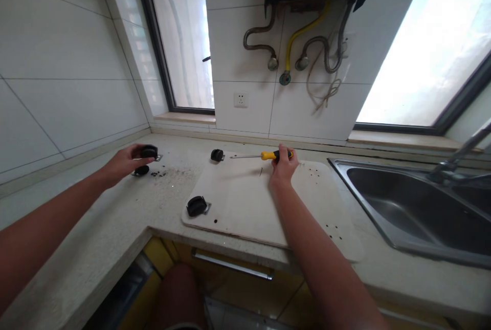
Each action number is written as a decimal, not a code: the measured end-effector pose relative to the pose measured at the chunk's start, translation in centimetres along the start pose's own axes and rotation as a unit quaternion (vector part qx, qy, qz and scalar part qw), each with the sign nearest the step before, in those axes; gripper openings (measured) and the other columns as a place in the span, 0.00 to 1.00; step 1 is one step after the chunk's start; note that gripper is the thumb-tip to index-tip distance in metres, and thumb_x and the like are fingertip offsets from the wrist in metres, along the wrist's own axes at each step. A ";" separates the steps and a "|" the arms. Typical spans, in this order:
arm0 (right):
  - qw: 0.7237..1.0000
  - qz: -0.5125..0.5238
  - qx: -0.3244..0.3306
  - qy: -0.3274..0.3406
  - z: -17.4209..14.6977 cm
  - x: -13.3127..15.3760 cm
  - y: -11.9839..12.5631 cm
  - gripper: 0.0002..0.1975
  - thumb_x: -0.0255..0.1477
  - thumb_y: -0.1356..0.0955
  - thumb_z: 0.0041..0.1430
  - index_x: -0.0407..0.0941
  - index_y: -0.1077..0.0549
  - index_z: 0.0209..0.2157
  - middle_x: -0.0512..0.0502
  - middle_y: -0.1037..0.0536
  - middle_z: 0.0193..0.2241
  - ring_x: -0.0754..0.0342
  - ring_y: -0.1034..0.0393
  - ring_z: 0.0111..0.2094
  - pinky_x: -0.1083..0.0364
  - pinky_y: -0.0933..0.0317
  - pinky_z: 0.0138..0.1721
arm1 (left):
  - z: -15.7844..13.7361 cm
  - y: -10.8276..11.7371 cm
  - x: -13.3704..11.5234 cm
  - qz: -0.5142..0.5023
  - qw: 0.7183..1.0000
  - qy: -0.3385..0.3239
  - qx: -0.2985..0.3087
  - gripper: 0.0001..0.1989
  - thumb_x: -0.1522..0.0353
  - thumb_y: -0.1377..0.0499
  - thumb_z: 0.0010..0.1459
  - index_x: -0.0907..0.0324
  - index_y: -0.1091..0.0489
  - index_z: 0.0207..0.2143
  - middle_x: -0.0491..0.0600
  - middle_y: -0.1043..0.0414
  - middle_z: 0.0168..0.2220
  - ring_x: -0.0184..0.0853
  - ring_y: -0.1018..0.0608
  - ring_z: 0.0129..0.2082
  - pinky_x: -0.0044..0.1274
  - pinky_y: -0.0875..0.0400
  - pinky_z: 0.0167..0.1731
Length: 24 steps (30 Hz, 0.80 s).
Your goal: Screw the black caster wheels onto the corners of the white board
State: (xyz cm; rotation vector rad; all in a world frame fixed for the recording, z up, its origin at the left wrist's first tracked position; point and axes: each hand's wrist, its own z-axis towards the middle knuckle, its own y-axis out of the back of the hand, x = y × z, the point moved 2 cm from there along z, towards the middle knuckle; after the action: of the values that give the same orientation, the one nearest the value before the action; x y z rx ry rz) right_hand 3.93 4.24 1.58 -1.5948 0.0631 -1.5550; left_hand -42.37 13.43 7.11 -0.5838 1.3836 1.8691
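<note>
1. Head view: left hand (pixel 128 162) is gripping a black caster (pixel 149 151), fingers curled onto it; second caster (pixel 141 170) is lying close by on the counter (pixel 95 227).
2. Same view: right hand (pixel 284 163) is holding the screwdriver (pixel 268 155), fingers wrapped round its handle; shaft is pointing left over the white board (pixel 249 202).
3. Same view: far caster (pixel 217 155) and near caster (pixel 197 206) are sitting at the board's left end.
</note>
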 end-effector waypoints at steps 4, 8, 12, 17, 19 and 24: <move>0.996 0.031 -0.062 0.056 1.3 3.2 0.4 0.32 0.57 0.23 0.49 0.50 0.37 0.35 0.58 0.36 0.28 0.63 0.39 0.25 0.63 0.43 0.21 | -0.3 -4.4 -5.2 -0.161 0.984 -0.028 0.071 0.43 0.52 0.17 0.41 0.61 0.25 0.55 0.57 0.16 0.58 0.51 0.17 0.60 0.41 0.25 0.67; 0.988 0.021 -0.089 0.127 4.7 8.1 1.8 0.32 0.60 0.24 0.52 0.50 0.37 0.37 0.58 0.34 0.28 0.63 0.37 0.24 0.62 0.41 0.22 | -0.8 -10.3 -11.5 -0.235 0.960 -0.067 0.135 0.43 0.50 0.16 0.37 0.57 0.25 0.52 0.60 0.16 0.57 0.54 0.16 0.61 0.49 0.26 0.69; 0.978 -0.031 -0.082 0.188 9.5 12.0 5.9 0.35 0.62 0.20 0.47 0.48 0.33 0.36 0.59 0.32 0.27 0.62 0.34 0.25 0.62 0.38 0.23 | -1.6 -16.8 -17.9 -0.267 0.931 -0.144 0.203 0.37 0.51 0.19 0.46 0.56 0.27 0.51 0.59 0.16 0.58 0.51 0.16 0.59 0.49 0.26 0.67; 0.962 -0.067 -0.145 0.221 13.6 12.4 13.1 0.36 0.64 0.21 0.47 0.48 0.34 0.35 0.60 0.32 0.27 0.62 0.34 0.26 0.61 0.35 0.25 | -2.8 -26.9 -24.5 -0.289 0.905 -0.208 0.231 0.30 0.54 0.23 0.52 0.55 0.29 0.51 0.54 0.18 0.50 0.45 0.15 0.49 0.42 0.21 0.57; 0.957 -0.072 -0.172 0.222 14.1 11.2 15.5 0.37 0.65 0.23 0.49 0.49 0.35 0.36 0.60 0.33 0.27 0.62 0.35 0.25 0.61 0.37 0.24 | -3.5 -31.2 -26.4 -0.315 0.891 -0.210 0.249 0.26 0.57 0.26 0.54 0.55 0.30 0.51 0.53 0.18 0.49 0.43 0.16 0.48 0.39 0.21 0.55; 0.955 -0.091 -0.192 0.206 14.1 7.6 19.3 0.38 0.65 0.22 0.47 0.49 0.34 0.37 0.59 0.30 0.27 0.61 0.33 0.25 0.60 0.36 0.24 | -5.6 -38.7 -28.3 -0.303 0.889 -0.231 0.254 0.22 0.60 0.28 0.57 0.54 0.27 0.51 0.53 0.17 0.50 0.44 0.17 0.50 0.37 0.23 0.54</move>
State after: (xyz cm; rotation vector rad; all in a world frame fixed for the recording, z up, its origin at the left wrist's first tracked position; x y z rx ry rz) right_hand 27.29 -4.40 -1.59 -1.5678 0.4857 -2.1007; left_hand 5.07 6.23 1.82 -0.2300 1.1244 0.9966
